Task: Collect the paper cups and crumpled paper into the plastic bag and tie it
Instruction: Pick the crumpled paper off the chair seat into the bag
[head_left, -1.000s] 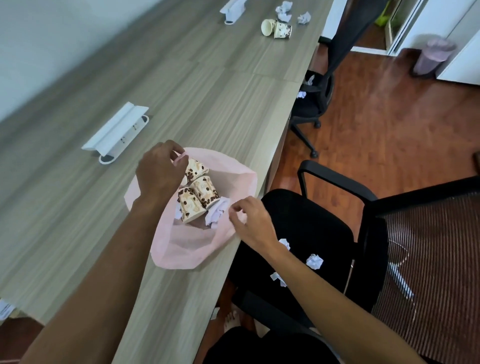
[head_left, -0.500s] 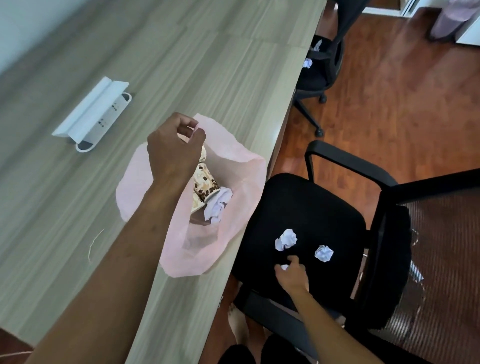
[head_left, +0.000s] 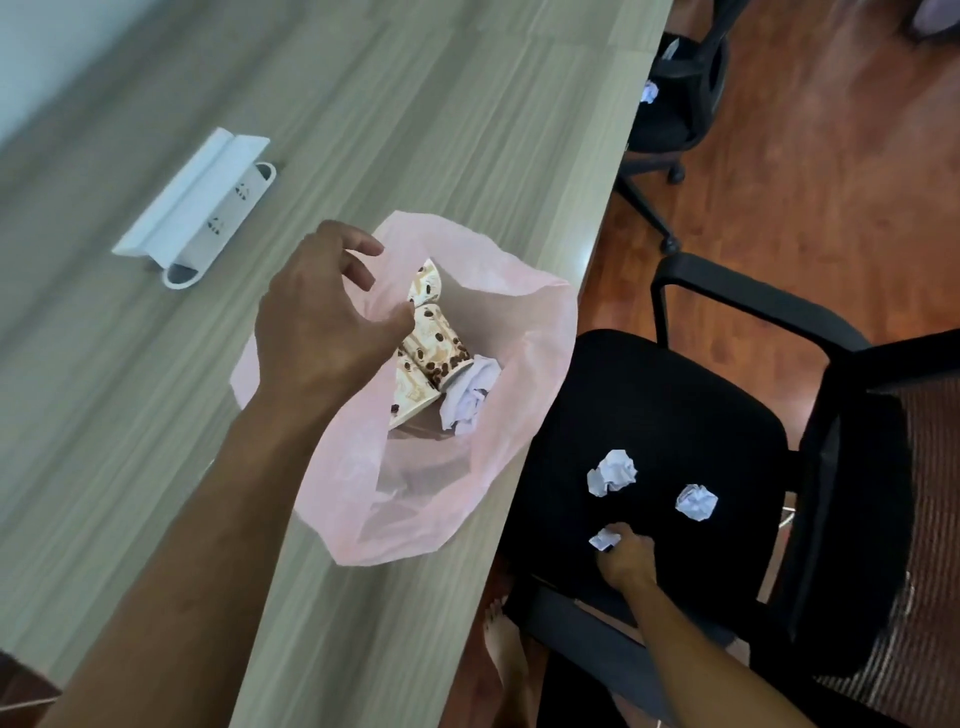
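Bag (head_left: 524, 374): 3 cups (head_left: 439, 351), 1 paper wad (head_left: 470, 395); chair seat (head_left: 675, 415): 3 wads, right hand (head_left: 623, 558) pinching one (head_left: 602, 540); left hand (head_left: 324, 327) loose, empty

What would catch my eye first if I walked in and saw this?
Probably the pink plastic bag lying open at the edge of the wooden desk, with patterned paper cups and a crumpled paper inside, and the left hand at its mouth. Next, the black chair beside the desk, where the right hand grips one of three white paper balls.
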